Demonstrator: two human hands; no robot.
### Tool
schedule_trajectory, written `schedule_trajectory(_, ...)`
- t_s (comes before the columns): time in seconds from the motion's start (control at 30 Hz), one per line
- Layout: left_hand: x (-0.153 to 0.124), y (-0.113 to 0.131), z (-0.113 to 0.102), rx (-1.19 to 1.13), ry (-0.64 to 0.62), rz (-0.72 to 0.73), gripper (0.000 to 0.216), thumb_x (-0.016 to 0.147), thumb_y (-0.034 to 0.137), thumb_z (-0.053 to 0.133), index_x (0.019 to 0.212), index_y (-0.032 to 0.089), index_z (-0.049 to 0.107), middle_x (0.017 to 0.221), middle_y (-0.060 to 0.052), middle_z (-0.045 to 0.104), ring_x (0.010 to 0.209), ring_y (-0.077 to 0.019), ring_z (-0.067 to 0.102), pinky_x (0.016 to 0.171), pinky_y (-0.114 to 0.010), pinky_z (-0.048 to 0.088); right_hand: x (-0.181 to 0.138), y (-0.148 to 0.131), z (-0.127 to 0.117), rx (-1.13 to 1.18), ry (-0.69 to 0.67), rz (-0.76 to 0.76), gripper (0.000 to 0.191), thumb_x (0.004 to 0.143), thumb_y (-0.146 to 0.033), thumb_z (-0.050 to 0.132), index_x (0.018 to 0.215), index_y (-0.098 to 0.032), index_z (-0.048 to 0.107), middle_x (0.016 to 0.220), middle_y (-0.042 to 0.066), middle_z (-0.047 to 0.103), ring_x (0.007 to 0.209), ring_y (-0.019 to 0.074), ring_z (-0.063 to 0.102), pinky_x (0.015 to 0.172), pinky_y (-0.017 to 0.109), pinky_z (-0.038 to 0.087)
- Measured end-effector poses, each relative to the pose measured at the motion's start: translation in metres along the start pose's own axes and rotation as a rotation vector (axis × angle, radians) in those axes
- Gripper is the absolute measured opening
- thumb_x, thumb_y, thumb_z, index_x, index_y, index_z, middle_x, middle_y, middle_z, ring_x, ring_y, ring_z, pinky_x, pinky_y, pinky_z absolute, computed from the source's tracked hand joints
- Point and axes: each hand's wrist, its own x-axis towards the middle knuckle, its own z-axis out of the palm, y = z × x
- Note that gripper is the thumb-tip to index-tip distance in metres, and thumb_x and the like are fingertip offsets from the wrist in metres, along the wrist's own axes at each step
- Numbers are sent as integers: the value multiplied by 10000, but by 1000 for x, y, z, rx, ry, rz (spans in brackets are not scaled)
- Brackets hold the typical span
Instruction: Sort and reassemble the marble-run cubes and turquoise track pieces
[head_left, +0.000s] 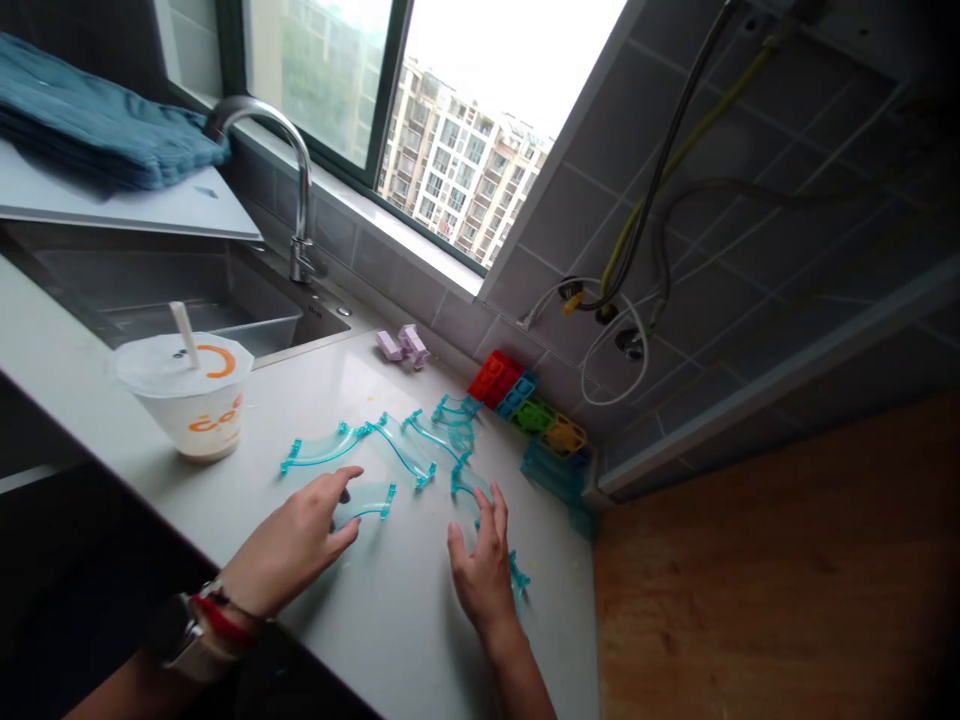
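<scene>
My left hand (pixel 300 540) lies on the pale countertop (pixel 375 620), fingers stretched over a short curved piece of clear teal track (pixel 371 497), touching its left end. My right hand (pixel 484 565) rests flat on another teal track piece (pixel 517 577), fingers spread, and covers most of it. Several more curved teal track pieces (pixel 397 445) lie just beyond both hands. A watch and a red band sit on my left wrist.
A white lidded cup with a straw (pixel 191 395) stands at the left. Red, blue, green and yellow blocks (pixel 525 400) line the tiled wall, with lilac pieces (pixel 401 345) near the sink (pixel 187 300) and tap (pixel 300 190). The wooden floor (pixel 772 580) lies to the right.
</scene>
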Motion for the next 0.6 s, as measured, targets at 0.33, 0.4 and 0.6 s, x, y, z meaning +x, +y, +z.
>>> schedule_trajectory(0.33,57,58,-24,-987,-267,8,595,834,513,801,1301,212,588,1357,-138,678,1259,-307,647,1018,-419,500,39,25,-10,-216,70,111,556,935,-271,558,1456,-79,583,1361,212,670,1177,348,685,1002,459,539)
schedule_trajectory(0.4,79,68,-11,-1055,-338,-21,617,813,536,814,1273,215,556,1330,-150,702,1256,-316,643,1006,-435,479,41,27,-14,-240,66,107,511,931,-282,576,1398,-85,639,1272,192,708,1143,340,693,988,437,537)
schedule_trajectory(0.6,91,69,26,-1141,-477,-137,614,835,610,762,1231,233,483,1257,-122,730,1256,-278,608,1047,-404,400,36,27,-19,-255,60,90,437,919,-323,641,1323,-172,712,1181,124,702,1069,287,703,918,367,551)
